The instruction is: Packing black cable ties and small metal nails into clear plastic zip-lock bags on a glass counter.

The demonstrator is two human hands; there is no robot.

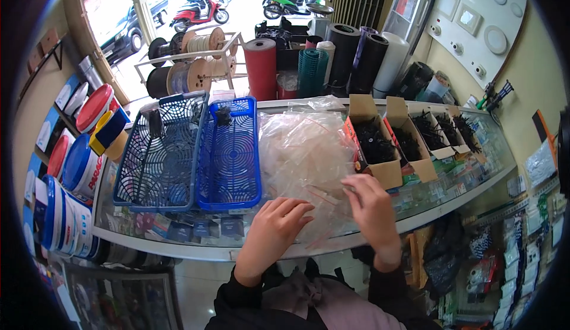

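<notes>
A heap of clear zip-lock plastic bags (307, 145) covers the middle of the glass-topped counter (449, 195). At its near edge, my left hand (278, 221) hovers with fingers bent and thumb apart. My right hand (369, 201) is over the heap's right side, thumb and forefinger parted. Between the hands lies a bag with a red seal line (321, 195); contact with it is unclear. On the right stand several open cardboard boxes (385, 175) of small black hardware, apparently screws (376, 143). A blue plastic basket (228, 204) left of the heap holds a small filled bag (223, 116).
A darker blue basket (153, 206) holds filled bags at the counter's left. Paint buckets (82, 165) stack beyond that end. Behind the counter stand a red roll (260, 69), black rolls (343, 56) and a rack of cable spools (189, 76). Packaged goods (512, 258) hang at lower right.
</notes>
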